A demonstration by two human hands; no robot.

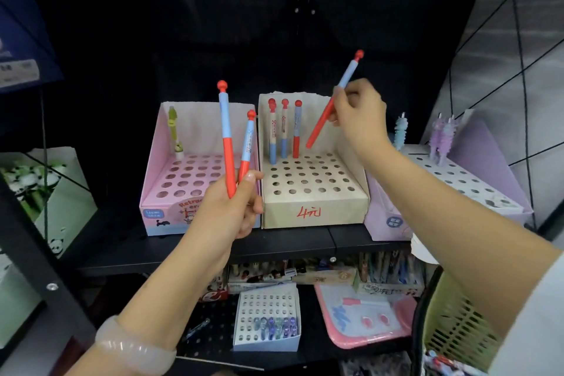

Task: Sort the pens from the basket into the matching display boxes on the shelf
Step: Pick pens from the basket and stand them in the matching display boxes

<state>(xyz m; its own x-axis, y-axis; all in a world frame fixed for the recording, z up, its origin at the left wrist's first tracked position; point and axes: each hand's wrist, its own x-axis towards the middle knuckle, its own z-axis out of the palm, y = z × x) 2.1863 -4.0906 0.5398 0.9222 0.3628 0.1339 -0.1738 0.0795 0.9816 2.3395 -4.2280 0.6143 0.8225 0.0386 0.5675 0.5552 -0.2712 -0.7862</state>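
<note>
My right hand (357, 114) pinches a red-and-blue pen (323, 117) at a slant, its tip just above the back row of the beige display box (314, 210). Three matching pens (283, 131) stand upright in that box's back row. In front of the pink display box (158, 192), my left hand (232, 207) grips two more red-and-blue pens (227, 143), both pointing up. A single green pen (174, 128) stands at the pink box's back left. The purple display box (476, 168) on the right holds fuzzy pastel pens (439, 137).
A yellow-green basket (454, 323) hangs at the lower right by my right forearm. The lower shelf carries a white holed box with blue pens (268, 320), a pink tray (366, 317) and several stationery boxes. A green panda box (45, 186) stands at left.
</note>
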